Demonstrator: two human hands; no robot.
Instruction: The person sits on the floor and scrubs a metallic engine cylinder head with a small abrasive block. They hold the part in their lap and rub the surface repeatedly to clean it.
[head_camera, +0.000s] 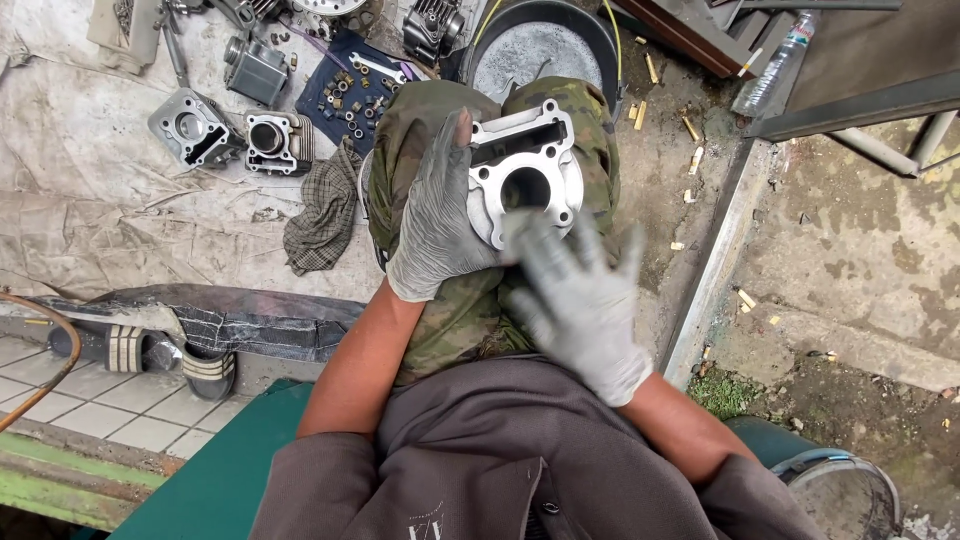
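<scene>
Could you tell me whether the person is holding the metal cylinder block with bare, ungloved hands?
No, both the left hand and the right hand wear grey gloves as the left grips the silver cylinder block over the lap.

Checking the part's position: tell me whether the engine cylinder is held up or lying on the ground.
Held up: left hand grips the engine cylinder above the knees.

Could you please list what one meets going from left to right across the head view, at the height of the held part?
Loose engine cylinder → checked rag → left hand → held cylinder block → plastic bottle.
</scene>
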